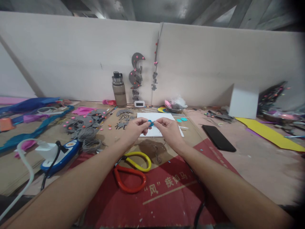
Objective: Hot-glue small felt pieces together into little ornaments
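Note:
My left hand [136, 126] and my right hand [166, 127] meet above a white sheet [145, 117] on the table. Both pinch one small blue felt piece [150, 123] between thumb and fingers. Two more turquoise cut-outs [181, 120] lie just right of the sheet. Scissors with a yellow and a red handle [130, 174] rest on the red cardboard [166, 197] between my forearms.
Grey felt shapes with pink beads [87, 122] and grey cord [91, 144] lie at the left, by a blue-white device [59, 154]. A bottle [119, 89], small clock [139, 103], metal bowl [175, 109], black phone [218, 137], white box [243, 101] and yellow sheet [271, 135] stand around.

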The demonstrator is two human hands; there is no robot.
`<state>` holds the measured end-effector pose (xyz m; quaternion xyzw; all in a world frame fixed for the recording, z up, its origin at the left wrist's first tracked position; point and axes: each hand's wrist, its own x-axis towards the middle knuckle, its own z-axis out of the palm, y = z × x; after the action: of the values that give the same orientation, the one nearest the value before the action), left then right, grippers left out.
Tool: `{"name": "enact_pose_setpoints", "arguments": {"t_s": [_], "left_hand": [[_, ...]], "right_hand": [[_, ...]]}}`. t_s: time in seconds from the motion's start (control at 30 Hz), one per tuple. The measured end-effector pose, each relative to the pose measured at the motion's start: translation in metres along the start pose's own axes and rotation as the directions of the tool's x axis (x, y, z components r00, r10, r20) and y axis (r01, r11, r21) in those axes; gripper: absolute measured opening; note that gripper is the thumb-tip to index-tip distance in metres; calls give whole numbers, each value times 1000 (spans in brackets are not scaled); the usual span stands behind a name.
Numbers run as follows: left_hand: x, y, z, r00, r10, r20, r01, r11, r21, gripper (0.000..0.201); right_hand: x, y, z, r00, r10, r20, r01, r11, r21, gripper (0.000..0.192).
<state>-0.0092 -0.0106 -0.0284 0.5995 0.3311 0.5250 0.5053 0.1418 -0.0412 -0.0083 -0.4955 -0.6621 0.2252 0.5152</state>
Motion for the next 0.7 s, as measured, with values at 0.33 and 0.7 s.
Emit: {"name": "enact_pose_setpoints", "arguments": {"t_s": [0.33,0.7], "left_hand": [[0,0,0,1000,5,20,-5,1000,-24,21],[0,0,0,1000,5,23,-4,999,-47,21]], "right_hand": [[-1,0,2,1000,-16,-15,16,999,35,23],[-1,2,3,998,-43,-47,41,999,-30,25]]}}
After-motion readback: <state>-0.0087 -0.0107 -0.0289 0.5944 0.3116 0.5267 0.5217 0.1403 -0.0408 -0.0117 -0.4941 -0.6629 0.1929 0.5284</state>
